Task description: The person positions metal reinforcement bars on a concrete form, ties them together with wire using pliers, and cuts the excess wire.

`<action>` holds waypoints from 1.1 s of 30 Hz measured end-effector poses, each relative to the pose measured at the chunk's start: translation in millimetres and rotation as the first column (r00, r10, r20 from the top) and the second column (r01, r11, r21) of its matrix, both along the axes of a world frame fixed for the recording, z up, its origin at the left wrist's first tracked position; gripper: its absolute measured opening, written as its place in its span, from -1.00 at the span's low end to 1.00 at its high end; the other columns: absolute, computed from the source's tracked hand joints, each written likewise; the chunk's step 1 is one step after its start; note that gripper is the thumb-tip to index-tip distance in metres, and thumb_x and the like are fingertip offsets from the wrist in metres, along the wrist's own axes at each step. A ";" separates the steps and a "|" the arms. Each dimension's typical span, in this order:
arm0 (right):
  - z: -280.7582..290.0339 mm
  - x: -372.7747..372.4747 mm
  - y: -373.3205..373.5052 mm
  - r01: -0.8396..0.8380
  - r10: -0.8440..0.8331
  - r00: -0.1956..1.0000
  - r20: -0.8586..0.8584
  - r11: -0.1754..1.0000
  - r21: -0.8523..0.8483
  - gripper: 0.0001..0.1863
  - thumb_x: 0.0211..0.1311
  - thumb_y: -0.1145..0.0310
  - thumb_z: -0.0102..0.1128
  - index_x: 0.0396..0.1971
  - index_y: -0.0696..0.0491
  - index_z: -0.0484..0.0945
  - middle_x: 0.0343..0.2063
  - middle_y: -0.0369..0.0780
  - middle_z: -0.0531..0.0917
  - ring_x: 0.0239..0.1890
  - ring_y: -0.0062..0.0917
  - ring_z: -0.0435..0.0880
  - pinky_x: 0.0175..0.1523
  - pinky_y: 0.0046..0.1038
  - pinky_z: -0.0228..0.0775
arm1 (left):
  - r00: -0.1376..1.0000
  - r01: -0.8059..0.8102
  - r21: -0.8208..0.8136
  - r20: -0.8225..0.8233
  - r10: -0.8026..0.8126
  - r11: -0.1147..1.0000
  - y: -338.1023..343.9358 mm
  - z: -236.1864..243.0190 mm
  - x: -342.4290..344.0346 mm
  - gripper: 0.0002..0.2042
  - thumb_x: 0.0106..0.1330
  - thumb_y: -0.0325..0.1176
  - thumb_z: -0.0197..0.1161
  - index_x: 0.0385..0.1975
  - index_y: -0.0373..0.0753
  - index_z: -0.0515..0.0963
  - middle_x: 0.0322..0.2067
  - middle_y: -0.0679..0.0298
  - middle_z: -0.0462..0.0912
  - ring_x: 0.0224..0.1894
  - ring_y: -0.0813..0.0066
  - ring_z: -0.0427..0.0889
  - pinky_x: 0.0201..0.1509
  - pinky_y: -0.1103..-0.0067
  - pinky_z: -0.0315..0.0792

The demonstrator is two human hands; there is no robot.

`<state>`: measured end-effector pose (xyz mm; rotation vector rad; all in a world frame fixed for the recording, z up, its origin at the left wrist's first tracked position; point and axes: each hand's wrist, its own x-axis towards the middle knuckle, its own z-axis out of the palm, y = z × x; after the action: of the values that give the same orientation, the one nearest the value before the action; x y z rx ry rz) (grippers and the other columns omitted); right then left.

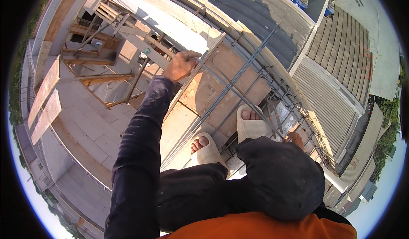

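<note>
The fingers of the left hand, just above the middle of the frame, are curled around a steel bar of the rebar cage that runs diagonally from centre toward the lower right; the right hand, right of centre, is mostly hidden behind the dark knee, so whether it grips anything cannot be told. The person crouches in loose sandals on the cage, high above the paved yard at the left, and a slipping sole or lost grip could, I judge, cause a serious fall.
</note>
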<state>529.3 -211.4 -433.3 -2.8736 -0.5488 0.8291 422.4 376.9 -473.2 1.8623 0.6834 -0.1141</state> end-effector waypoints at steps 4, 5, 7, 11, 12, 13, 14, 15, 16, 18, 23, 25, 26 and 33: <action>-13.5 3.5 22.7 -0.036 0.030 0.997 -0.069 0.995 -0.093 -0.67 0.19 0.18 0.42 -0.14 -0.03 0.54 -0.18 -0.16 0.62 -0.03 -0.14 0.65 0.02 -0.08 0.48 | 1.000 -0.005 -0.043 0.020 0.006 0.999 1.7 -12.9 0.7 -0.63 0.39 -0.36 0.11 0.13 -0.21 0.70 -0.04 0.09 0.79 0.00 0.34 0.75 0.18 0.47 0.55; -14.7 3.8 27.7 -0.031 0.018 0.995 -0.102 0.991 -0.131 -0.68 0.19 0.17 0.42 -0.15 -0.03 0.54 -0.19 -0.16 0.62 -0.04 -0.14 0.65 0.02 -0.08 0.49 | 0.999 -0.001 -0.047 0.044 0.003 0.999 0.2 -10.7 0.9 -0.63 0.39 -0.36 0.11 0.12 -0.20 0.70 -0.04 0.09 0.79 0.01 0.33 0.75 0.18 0.47 0.55; -11.3 3.5 34.3 -0.082 0.071 0.994 -0.083 0.986 -0.144 -0.68 0.20 0.17 0.41 -0.16 -0.04 0.54 -0.19 -0.17 0.63 -0.04 -0.14 0.66 0.01 -0.08 0.49 | 1.000 -0.003 -0.005 -0.011 0.003 1.000 1.2 -5.7 2.0 -0.64 0.38 -0.35 0.13 0.10 -0.22 0.71 -0.05 0.06 0.79 0.00 0.32 0.75 0.18 0.47 0.55; -19.8 3.3 30.6 -0.062 0.047 0.996 -0.082 0.979 -0.194 -0.69 0.20 0.16 0.40 -0.17 -0.04 0.53 -0.17 -0.17 0.65 -0.02 -0.16 0.66 -0.01 -0.07 0.51 | 0.998 -0.015 0.014 0.057 0.015 1.000 -2.2 -9.4 6.3 -0.66 0.37 -0.35 0.14 0.06 -0.23 0.72 -0.06 0.05 0.79 0.01 0.29 0.75 0.19 0.46 0.55; -17.9 3.1 32.8 -0.046 0.033 0.997 -0.072 0.983 -0.177 -0.69 0.20 0.17 0.38 -0.16 -0.04 0.53 -0.16 -0.18 0.65 -0.02 -0.16 0.67 -0.01 -0.07 0.51 | 0.995 -0.020 0.029 0.093 0.018 0.999 -2.5 -12.7 6.3 -0.67 0.37 -0.35 0.15 0.06 -0.23 0.72 -0.06 0.04 0.79 0.01 0.28 0.75 0.19 0.45 0.55; -15.4 1.1 35.0 -0.029 0.019 0.998 -0.062 0.987 -0.160 -0.70 0.20 0.18 0.37 -0.16 -0.04 0.52 -0.15 -0.18 0.65 -0.01 -0.16 0.67 -0.01 -0.08 0.52 | 0.995 -0.022 0.057 0.097 0.017 0.998 -2.8 -15.8 6.2 -0.66 0.37 -0.35 0.15 0.06 -0.24 0.71 -0.06 0.05 0.78 0.01 0.26 0.75 0.19 0.45 0.55; -11.6 -1.5 39.4 -0.010 0.002 0.999 -0.052 0.989 -0.145 -0.71 0.20 0.20 0.36 -0.16 -0.04 0.52 -0.14 -0.18 0.65 -0.01 -0.17 0.67 0.00 -0.08 0.52 | 0.995 -0.022 0.084 0.099 0.013 0.996 -4.5 -16.9 7.0 -0.66 0.38 -0.36 0.15 0.07 -0.24 0.70 -0.06 0.05 0.78 0.01 0.25 0.75 0.19 0.44 0.55; -11.2 -1.7 41.8 -0.013 0.005 0.998 -0.056 0.989 -0.148 -0.71 0.19 0.22 0.34 -0.15 -0.04 0.52 -0.14 -0.18 0.65 -0.01 -0.16 0.67 0.00 -0.08 0.52 | 0.995 -0.021 0.110 0.102 0.010 0.994 -5.6 -17.8 8.1 -0.66 0.38 -0.36 0.15 0.08 -0.24 0.70 -0.06 0.05 0.78 0.01 0.24 0.75 0.19 0.44 0.55; -11.3 -0.4 44.5 -0.016 0.007 0.998 -0.060 0.988 -0.150 -0.72 0.18 0.24 0.33 -0.15 -0.04 0.52 -0.14 -0.18 0.65 -0.01 -0.16 0.67 0.00 -0.08 0.53 | 0.995 -0.040 0.077 0.095 0.033 0.996 -4.9 -18.4 8.9 -0.67 0.38 -0.35 0.16 0.08 -0.25 0.69 -0.05 0.05 0.77 0.02 0.23 0.74 0.19 0.43 0.55; -9.6 -0.8 45.4 -0.028 0.018 0.998 -0.063 0.987 -0.160 -0.71 0.15 0.27 0.30 -0.13 -0.04 0.53 -0.13 -0.17 0.65 -0.01 -0.15 0.66 0.02 -0.07 0.53 | 0.995 -0.071 0.005 0.077 0.071 0.997 -3.1 -15.0 9.5 -0.67 0.40 -0.34 0.18 0.08 -0.26 0.69 -0.02 0.06 0.75 0.03 0.23 0.74 0.19 0.41 0.55; -10.0 1.8 54.9 -0.072 0.062 0.995 -0.073 0.987 -0.141 -0.69 0.12 0.29 0.29 -0.12 -0.02 0.53 -0.11 -0.15 0.65 0.01 -0.13 0.63 0.06 -0.06 0.51 | 0.989 -0.124 0.189 0.104 0.106 0.974 5.0 21.6 -23.3 -0.72 0.43 -0.32 0.21 0.04 -0.25 0.69 -0.02 0.10 0.74 0.02 0.29 0.74 0.13 0.45 0.57; -1.8 1.6 58.7 -0.073 0.069 0.997 -0.045 0.991 -0.116 -0.64 0.11 0.33 0.30 -0.06 0.01 0.55 -0.12 -0.15 0.64 0.04 -0.14 0.61 0.10 -0.07 0.49 | 0.991 -0.114 0.140 0.085 0.103 0.983 -5.9 34.2 -28.9 -0.74 0.45 -0.33 0.21 0.03 -0.25 0.69 -0.04 0.12 0.75 -0.03 0.32 0.74 0.07 0.47 0.58; -4.0 5.0 66.4 -0.130 0.128 0.991 -0.033 0.990 -0.059 -0.62 0.11 0.34 0.31 -0.04 0.01 0.55 -0.12 -0.15 0.64 0.04 -0.14 0.61 0.10 -0.07 0.49 | 0.991 -0.127 0.122 0.059 0.120 0.984 -12.3 43.0 -47.4 -0.74 0.45 -0.34 0.21 0.03 -0.25 0.69 -0.06 0.13 0.75 -0.07 0.34 0.74 0.03 0.48 0.59; 9.0 23.4 184.5 -0.193 0.205 0.979 0.006 0.908 0.371 -0.69 0.20 0.33 0.36 -0.06 0.03 0.62 -0.17 -0.15 0.65 -0.01 -0.20 0.62 0.10 -0.18 0.48 | 0.995 0.101 -0.041 0.000 -0.101 0.994 -89.8 22.4 -99.0 -0.74 0.49 -0.28 0.24 0.03 -0.26 0.68 -0.01 0.16 0.72 -0.09 0.34 0.71 -0.07 0.50 0.59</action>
<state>552.7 -27.0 -424.3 -2.4833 -0.9010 0.7055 323.4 287.1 -450.8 1.8578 0.5846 -0.1944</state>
